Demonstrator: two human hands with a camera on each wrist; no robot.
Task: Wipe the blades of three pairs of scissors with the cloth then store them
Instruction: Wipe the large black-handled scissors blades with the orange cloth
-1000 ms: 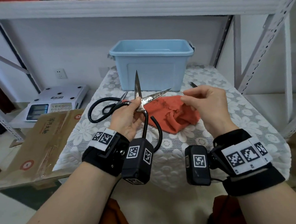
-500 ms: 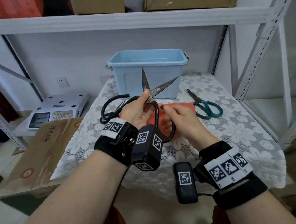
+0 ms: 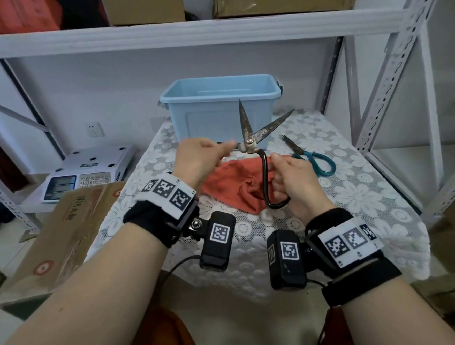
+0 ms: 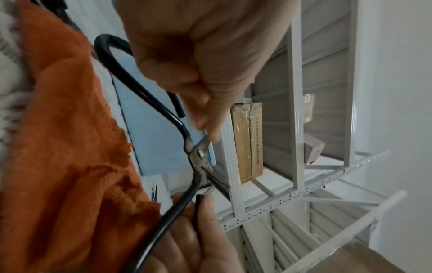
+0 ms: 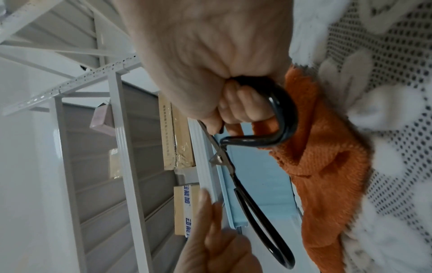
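Note:
Large black-handled scissors [image 3: 249, 141] with rusty blades are held up over the orange cloth [image 3: 230, 185], blades spread and pointing up. My right hand [image 3: 283, 173] grips the right handle loop [image 5: 282, 118], fingers curled through it. The fingertips of my left hand [image 3: 219, 150] pinch the scissors just left of the pivot [image 4: 198, 153]; the other handle loop [image 4: 112, 53] runs beneath that hand. Teal-handled scissors [image 3: 311, 158] lie on the table to the right. A second black handle [image 4: 63, 13] shows past the cloth. The light blue bin [image 3: 216, 111] stands behind, open.
The lace-covered table [image 3: 332, 219] sits inside a white metal rack, with an upright [image 3: 392, 80] close on the right and a shelf [image 3: 184, 32] overhead holding cardboard boxes. A scale [image 3: 86, 171] and a cardboard box [image 3: 63, 224] are to the left.
My right hand came from above the cloth and took hold of the right handle loop. My left hand slid from the handles up to the pivot. The scissors shifted right.

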